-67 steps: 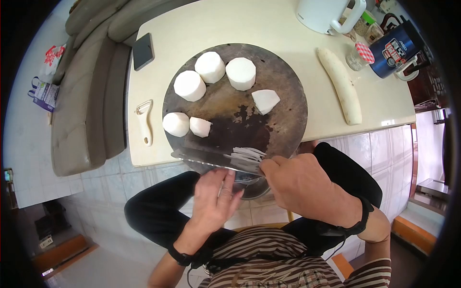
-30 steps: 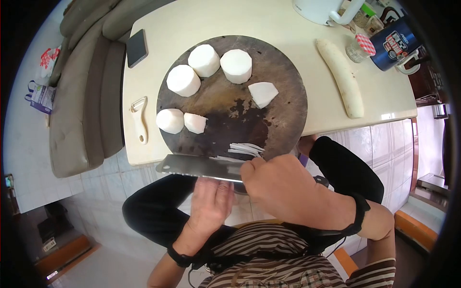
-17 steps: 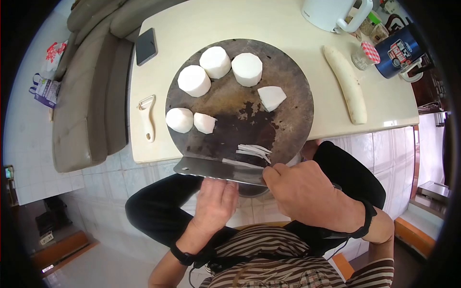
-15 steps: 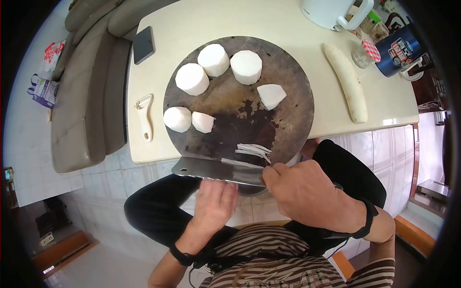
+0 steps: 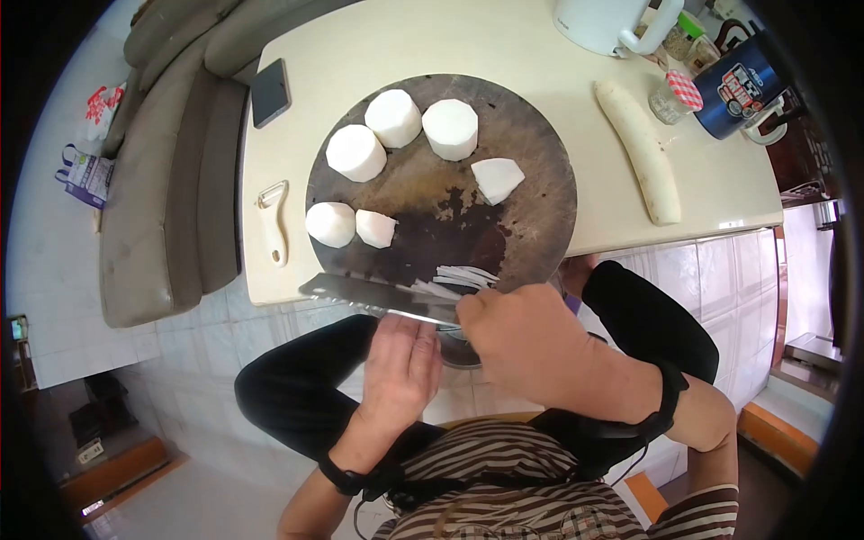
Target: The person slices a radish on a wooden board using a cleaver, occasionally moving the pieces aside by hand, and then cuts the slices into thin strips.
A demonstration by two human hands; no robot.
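My right hand (image 5: 535, 337) is wrapped round the handle end of a cleaver (image 5: 364, 292), whose broad blade slants up to the left across the near edge of a round cutting board (image 5: 544, 193). Close behind the blade is my left hand (image 5: 400, 364), its fingers bent and pressed together; what they hold is hidden. Thin white radish strips (image 5: 463, 275) lie just beyond the blade. Farther back on the board are several peeled radish chunks (image 5: 356, 153), a wedge-like radish piece (image 5: 497, 181) and a smaller cut piece (image 5: 374, 229).
A peeler (image 5: 273, 223) and a phone (image 5: 271, 93) lie left on the table (image 5: 324, 49). A whole white radish (image 5: 641, 153) lies right, near a jar (image 5: 675, 97), a blue canister (image 5: 738, 85) and a white kettle (image 5: 598, 25). A sofa (image 5: 166, 198) stands left.
The cleaver and my right hand have shifted left and slightly up, and the blade now tilts more. More strips show beside the blade. The whole view has moved slightly.
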